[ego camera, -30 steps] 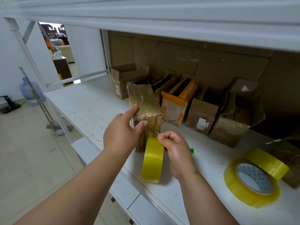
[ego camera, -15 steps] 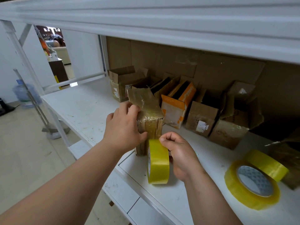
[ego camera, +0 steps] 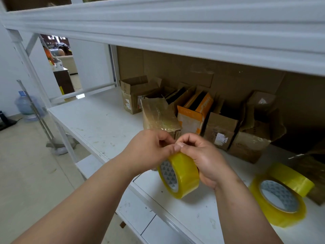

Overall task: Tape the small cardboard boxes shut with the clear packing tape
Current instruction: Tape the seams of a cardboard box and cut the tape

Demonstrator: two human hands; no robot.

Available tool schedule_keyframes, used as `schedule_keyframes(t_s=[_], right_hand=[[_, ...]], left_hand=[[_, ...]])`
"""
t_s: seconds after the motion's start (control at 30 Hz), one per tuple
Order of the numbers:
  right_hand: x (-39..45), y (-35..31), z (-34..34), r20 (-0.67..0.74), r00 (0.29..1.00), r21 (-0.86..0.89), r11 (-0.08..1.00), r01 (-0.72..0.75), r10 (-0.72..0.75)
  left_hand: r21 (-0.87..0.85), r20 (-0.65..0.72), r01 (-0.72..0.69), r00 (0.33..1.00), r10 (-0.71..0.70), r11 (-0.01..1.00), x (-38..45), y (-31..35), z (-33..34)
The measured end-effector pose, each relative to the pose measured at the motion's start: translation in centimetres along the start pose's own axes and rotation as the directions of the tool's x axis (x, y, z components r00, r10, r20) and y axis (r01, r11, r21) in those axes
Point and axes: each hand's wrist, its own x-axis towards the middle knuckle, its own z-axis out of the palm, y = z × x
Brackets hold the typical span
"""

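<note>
Off the taped cardboard box [ego camera: 159,118] at 12 o'clock, my left hand [ego camera: 151,152] now joins my right hand [ego camera: 202,159]; both sets of fingers pinch the tape roll [ego camera: 179,175].

The translucent yellow roll of packing tape [ego camera: 182,175] has a white core printed with grey triangles — the larger flat yellow tape roll [ego camera: 277,199] matches. An orange-and-white cardboard box [ego camera: 193,115] stands among brown cardboard boxes [ego camera: 221,131] on the white metal shelf [ego camera: 98,117].

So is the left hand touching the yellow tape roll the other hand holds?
Touching. The head view shows the left hand's thumb resting on top of the yellowish clear tape roll.
</note>
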Motion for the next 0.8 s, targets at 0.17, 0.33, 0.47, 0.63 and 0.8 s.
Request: schedule_keyframes(t_s=[0.17,0.33,0.47,0.63,0.8], right_hand=[[-0.5,-0.5,0.0,0.006,1.000,0.030,1.000,-0.007,0.007],[-1.1,0.6,-0.8,0.118,0.993,0.217,0.975,-0.040,0.014],[-2.2,2.2,-1.9,0.245,0.968,0.247,0.969,-0.013,-0.049],[-2.6,1.1,-2.6,0.257,0.960,0.181,0.982,0.061,-0.107],[-2.9,0.2,-3.7,0.303,0.942,0.118,0.987,0.112,-0.143]], left_hand=[[0.110,-0.034,0.049,0.998,-0.045,0.993,-0.3,1.0,-0.9],[0.173,-0.212,0.113,0.974,-0.075,0.978,-0.5,1.3,-1.3],[-0.063,-0.366,0.208,0.905,-0.216,0.976,-0.6,0.6,-2.2],[-0.347,-0.380,0.220,0.856,-0.351,0.912,-0.7,0.7,-2.5],[-0.532,-0.342,0.178,0.849,-0.403,0.828,-1.2,0.5,-2.3]])
